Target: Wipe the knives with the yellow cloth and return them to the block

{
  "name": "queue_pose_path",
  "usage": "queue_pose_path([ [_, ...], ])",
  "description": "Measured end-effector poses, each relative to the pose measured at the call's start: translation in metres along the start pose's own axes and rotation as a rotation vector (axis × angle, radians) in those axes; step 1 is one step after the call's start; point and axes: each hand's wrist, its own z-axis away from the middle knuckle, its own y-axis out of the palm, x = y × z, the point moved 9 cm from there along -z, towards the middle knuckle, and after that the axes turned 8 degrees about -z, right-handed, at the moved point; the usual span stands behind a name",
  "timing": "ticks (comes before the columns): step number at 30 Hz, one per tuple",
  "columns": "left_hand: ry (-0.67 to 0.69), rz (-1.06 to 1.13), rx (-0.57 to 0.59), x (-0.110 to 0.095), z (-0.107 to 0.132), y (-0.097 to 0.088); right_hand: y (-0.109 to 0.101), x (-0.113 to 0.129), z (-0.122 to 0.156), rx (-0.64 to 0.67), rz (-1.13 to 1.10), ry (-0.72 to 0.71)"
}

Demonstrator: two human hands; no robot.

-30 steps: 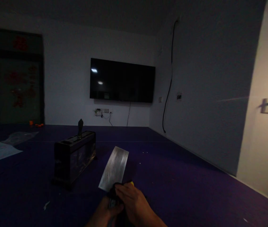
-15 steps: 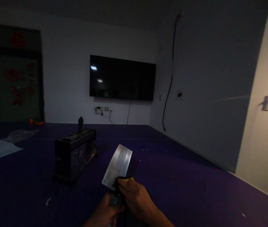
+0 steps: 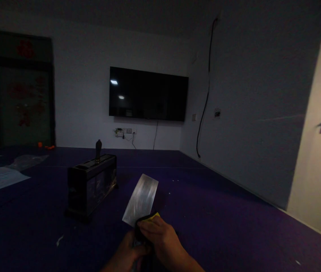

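A cleaver (image 3: 142, 198) with a broad, shiny blade points up and away from me near the bottom middle. My left hand (image 3: 128, 251) is wrapped around its handle, low in the view. Against the base of the blade, my right hand (image 3: 162, 236) presses a dark pad or cloth with a yellow part (image 3: 155, 216); its exact kind is hard to make out in the dim light. Left of the cleaver stands a black knife block (image 3: 92, 185), and one dark knife handle (image 3: 98, 149) sticks up from its top.
The block and hands are over a purple surface (image 3: 219, 211) with small white scraps. White sheets (image 3: 2, 179) and clear plastic (image 3: 28, 161) lie at the left, with orange bits (image 3: 50, 147) farther back. A television (image 3: 149, 94) and hanging cable (image 3: 207, 94) are on the walls.
My right hand and the dark pad have shifted slightly left and down at the blade's base. The room sits slightly farther right in view. Both hands keep their hold.
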Motion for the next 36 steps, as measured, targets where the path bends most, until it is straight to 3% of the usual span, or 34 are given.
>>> queue_pose_path([
  [3, 0.028, 0.05, 0.062, -0.01, 0.002, 0.007, 0.001, 0.002, -0.001, -0.034, -0.037, 0.002],
  [8, -0.031, -0.092, 0.157, -0.016, 0.007, 0.013, -0.004, 0.004, -0.001, -0.056, -0.04, -0.041],
  [14, -0.032, -0.132, 0.084, -0.011, 0.007, 0.006, -0.007, 0.006, -0.001, -0.006, 0.015, -0.056],
  [22, -0.082, -0.097, 0.025, 0.019, -0.004, -0.004, -0.002, 0.0, 0.004, 0.009, 0.116, -0.075],
  [26, -0.071, -0.105, 0.01, 0.019, -0.001, -0.008, 0.001, -0.004, 0.005, 0.028, 0.161, -0.086],
  [31, -0.104, -0.121, 0.069, 0.018, 0.001, -0.004, -0.006, -0.008, -0.003, 0.013, 0.173, -0.106],
  [36, -0.071, -0.16, 0.002, 0.016, -0.002, -0.01, -0.016, -0.018, -0.004, -0.046, 0.194, -0.085],
])
